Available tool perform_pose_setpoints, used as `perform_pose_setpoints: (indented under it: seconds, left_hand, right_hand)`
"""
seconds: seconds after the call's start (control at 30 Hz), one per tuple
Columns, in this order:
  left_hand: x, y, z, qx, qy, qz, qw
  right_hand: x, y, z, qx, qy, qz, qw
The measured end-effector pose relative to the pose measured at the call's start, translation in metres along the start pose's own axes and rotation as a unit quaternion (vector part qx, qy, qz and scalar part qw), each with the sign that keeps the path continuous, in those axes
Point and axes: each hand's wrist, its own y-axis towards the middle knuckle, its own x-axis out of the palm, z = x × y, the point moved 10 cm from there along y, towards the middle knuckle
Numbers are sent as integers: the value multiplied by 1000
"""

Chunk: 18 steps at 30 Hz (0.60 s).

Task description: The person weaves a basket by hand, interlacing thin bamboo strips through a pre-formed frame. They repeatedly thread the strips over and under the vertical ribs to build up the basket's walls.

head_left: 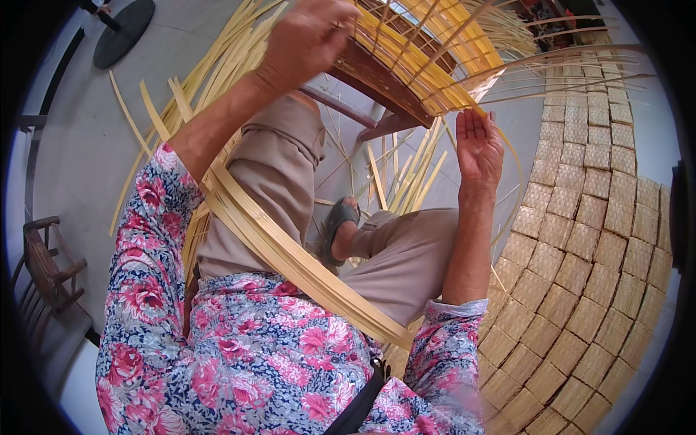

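My shirt (pixel 275 362) has big pink blooms over navy and pale grey; my trousers (pixel 279 196) are plain beige. At upper centre, my woven piece (pixel 407 67) shows golden yellow, the wooden stand (pixel 382 83) reddish-brown. Strips (pixel 304 273) mid-frame are pale straw; woven blocks (pixel 580 239) at right, checkered tan.

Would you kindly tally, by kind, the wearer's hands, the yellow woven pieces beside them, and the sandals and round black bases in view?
Hands: 2 (left hand, right hand)
Yellow woven piece: 1
Sandal: 1
Round black base: 1
Total: 5
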Motion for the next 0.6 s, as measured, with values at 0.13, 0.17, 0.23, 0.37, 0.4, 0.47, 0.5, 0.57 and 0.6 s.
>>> perform_pose_setpoints:
  seconds: [0.13,0.17,0.23,0.37,0.4,0.47,0.5,0.57,0.6]
  left_hand:
    - [42,7,61,3,-115,-49,992]
    - [52,14,71,-16,-145,-52,988]
    - [71,24,71,-41,-138,-60,988]
    - [88,39,73,-50,-114,-63,990]
    - [91,42,72,-57,-116,-69,989]
    - [94,47,77,-43,-153,-65,985]
    - [95,48,79,-36,-165,-66,983]
    - [97,51,80,-31,-165,-72,983]
    - [98,52,80,-34,-152,-77,985]
  right_hand:
    - [14,0,13,-8,-16,-11,1000]
    - [15,-1,12,-13,-22,-10,1000]
    - [23,1,16,-15,-19,-22,999]
    - [32,1,18,-27,-15,-33,999]
    - [32,1,17,-32,-15,-35,999]
    - [29,0,16,-33,-14,-35,999]
    - [29,1,16,-33,-16,-39,999]
    - [31,1,16,-36,-19,-42,998]
    - [31,2,17,-39,-19,-40,998]
